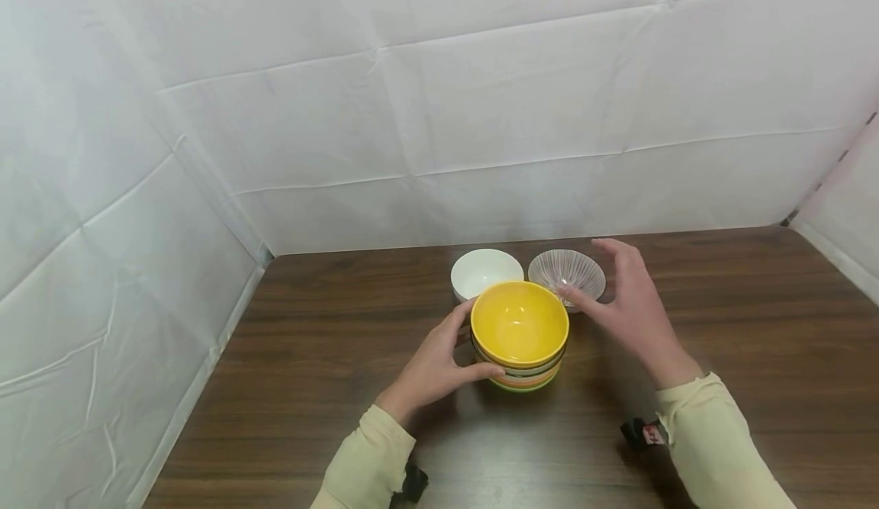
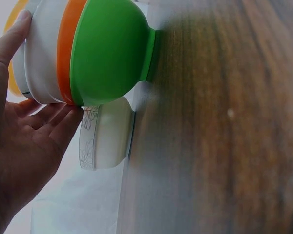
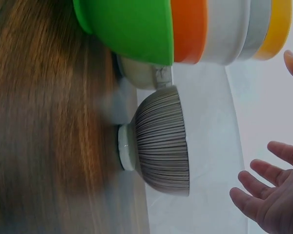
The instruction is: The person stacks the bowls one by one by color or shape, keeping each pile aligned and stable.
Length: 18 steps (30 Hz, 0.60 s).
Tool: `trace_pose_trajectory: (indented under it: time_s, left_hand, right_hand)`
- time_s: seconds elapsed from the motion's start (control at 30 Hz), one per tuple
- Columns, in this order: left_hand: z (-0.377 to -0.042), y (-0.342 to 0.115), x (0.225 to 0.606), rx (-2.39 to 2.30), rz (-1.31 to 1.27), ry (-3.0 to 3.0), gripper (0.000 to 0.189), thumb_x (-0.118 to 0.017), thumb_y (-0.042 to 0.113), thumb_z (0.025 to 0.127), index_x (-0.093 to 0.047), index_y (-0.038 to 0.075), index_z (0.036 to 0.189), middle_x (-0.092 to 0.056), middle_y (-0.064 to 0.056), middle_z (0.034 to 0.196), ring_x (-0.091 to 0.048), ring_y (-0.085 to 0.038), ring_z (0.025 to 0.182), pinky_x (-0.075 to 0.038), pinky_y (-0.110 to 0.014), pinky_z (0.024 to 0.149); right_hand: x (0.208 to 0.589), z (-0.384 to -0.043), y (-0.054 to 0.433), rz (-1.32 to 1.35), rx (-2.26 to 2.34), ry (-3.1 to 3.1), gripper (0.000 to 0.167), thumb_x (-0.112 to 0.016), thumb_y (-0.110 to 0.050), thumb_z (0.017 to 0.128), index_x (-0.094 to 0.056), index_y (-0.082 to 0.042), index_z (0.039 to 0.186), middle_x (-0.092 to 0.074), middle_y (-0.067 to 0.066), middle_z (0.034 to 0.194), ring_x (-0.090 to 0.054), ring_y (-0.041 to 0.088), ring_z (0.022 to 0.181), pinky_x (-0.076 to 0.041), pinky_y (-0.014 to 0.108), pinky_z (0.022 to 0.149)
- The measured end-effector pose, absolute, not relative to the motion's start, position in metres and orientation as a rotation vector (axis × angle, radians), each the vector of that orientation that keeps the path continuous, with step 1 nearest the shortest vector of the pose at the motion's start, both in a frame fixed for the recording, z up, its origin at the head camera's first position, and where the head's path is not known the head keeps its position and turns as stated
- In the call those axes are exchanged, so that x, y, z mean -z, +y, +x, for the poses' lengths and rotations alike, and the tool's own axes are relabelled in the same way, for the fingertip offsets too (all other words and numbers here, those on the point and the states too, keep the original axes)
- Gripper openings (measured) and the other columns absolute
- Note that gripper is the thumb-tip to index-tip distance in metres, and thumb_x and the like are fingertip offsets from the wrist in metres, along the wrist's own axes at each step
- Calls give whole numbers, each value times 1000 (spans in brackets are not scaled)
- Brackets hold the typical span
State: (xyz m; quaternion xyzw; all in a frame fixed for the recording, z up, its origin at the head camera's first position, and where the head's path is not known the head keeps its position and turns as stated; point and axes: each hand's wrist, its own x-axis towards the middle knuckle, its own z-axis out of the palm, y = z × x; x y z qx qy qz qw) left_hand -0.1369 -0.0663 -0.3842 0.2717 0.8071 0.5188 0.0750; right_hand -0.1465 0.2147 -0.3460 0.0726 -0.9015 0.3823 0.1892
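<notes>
A stack of several bowls stands on the table, with a yellow bowl (image 1: 519, 323) on top. Below it are grey and white bowls, an orange bowl (image 2: 68, 48) and, at the bottom, a green bowl (image 2: 110, 53). My left hand (image 1: 439, 360) holds the stack's left side, thumb at the front and fingers curved round the side. To the right of the stack, my right hand (image 1: 632, 307) is apart from it, thumb and fingers spread with nothing between them. Behind that hand's thumb sits a striped bowl (image 3: 161, 141), partly covered in the head view.
A white bowl (image 1: 486, 268) with a patterned rim stands behind the stack, left of the striped bowl. The brown wooden table (image 1: 330, 341) meets white sheet walls (image 1: 481, 112) at the back and sides.
</notes>
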Motion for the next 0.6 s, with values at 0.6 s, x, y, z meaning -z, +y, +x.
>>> trace_pose_trajectory:
  time_s: [0.6]
  left_hand:
    - [-136, -65, 385, -1551, 807, 2420, 92, -85, 26, 80, -31, 20, 154, -42, 4, 155, -45, -15, 141, -43, -35, 115]
  right_hand:
    - [370, -169, 228, 86, -973, -2770, 108, -78, -45, 82, -18, 8, 154, -23, 35, 156, -29, 53, 141, -29, 71, 112]
